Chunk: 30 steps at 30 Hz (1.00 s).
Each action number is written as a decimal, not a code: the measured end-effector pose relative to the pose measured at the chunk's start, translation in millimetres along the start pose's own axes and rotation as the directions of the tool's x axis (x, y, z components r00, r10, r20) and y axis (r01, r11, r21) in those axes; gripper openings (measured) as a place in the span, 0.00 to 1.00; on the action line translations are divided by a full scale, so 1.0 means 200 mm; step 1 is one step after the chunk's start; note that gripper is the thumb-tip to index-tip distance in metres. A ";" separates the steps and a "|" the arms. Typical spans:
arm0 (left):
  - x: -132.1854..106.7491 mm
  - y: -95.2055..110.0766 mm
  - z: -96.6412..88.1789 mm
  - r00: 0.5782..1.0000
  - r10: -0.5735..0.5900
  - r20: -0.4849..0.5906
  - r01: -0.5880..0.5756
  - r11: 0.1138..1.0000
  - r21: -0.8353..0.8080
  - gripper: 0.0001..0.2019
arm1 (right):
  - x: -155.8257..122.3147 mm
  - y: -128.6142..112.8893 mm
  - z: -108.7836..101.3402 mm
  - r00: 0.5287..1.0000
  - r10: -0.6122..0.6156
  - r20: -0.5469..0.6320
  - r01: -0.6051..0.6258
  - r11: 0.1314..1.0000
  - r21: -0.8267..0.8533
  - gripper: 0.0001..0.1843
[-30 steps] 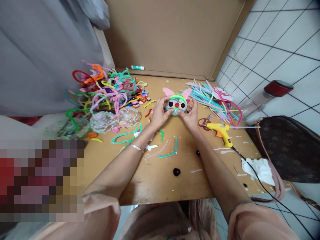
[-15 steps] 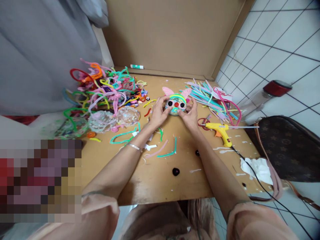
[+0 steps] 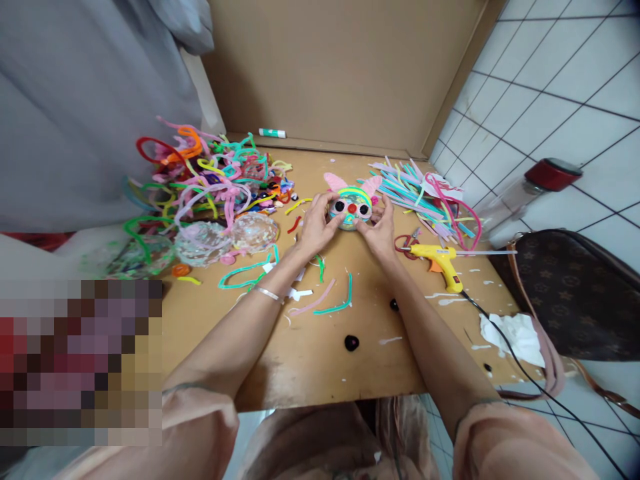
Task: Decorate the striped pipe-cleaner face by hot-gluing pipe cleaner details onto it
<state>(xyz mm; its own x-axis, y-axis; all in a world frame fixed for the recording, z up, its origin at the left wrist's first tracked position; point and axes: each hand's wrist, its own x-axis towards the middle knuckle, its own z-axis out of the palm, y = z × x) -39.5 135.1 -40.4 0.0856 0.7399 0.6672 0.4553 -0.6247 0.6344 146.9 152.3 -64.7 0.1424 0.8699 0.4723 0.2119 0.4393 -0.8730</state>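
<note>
Between my two hands is a round craft animal (image 3: 351, 193) with pink ears, black eyes on pale rings, a red nose and yellow and teal bands. My left hand (image 3: 320, 223) grips its left side, thumb in front and fingers around the back. On the opposite side, my right hand (image 3: 379, 230) grips it the same way, thumb low near the front. Its face is turned towards me, and its back is hidden. Just right of my right hand lie red-handled scissors (image 3: 407, 244) and a yellow glue gun (image 3: 447, 265).
A tangled heap of pipe cleaners (image 3: 210, 173) and clear plastic shells (image 3: 227, 240) lie left. Straight pipe cleaners (image 3: 415, 197) lie back right. A glue stick (image 3: 273, 133) rests at the back. Black pompom (image 3: 351, 343), crumpled tissue (image 3: 515, 339) and brown bag (image 3: 580, 293) are nearer.
Almost nothing differs. Both hands keep hold of the craft animal in the same place, and the whole view has shifted very slightly.
</note>
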 end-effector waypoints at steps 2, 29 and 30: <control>0.00 0.00 -0.01 1.000 0.008 0.011 -0.009 1.000 0.007 0.22 | 0.00 0.01 0.00 1.000 0.002 0.000 -0.002 1.000 -0.002 0.57; 0.01 0.03 0.01 0.999 -0.038 0.003 0.038 0.999 -0.008 0.23 | 0.00 -0.05 -0.01 0.999 0.040 0.004 -0.040 0.999 -0.007 0.54; 0.01 0.03 0.01 0.999 -0.043 -0.001 0.043 0.999 -0.011 0.23 | 0.00 -0.05 -0.01 0.999 0.035 0.003 -0.035 0.999 -0.005 0.54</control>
<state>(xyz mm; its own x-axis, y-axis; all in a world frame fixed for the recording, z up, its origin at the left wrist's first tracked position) -34.4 132.8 -36.3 0.0647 0.7659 0.6397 0.4487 -0.5949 0.6669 145.8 147.6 -56.2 0.1467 0.8855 0.4408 0.2119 0.4072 -0.8884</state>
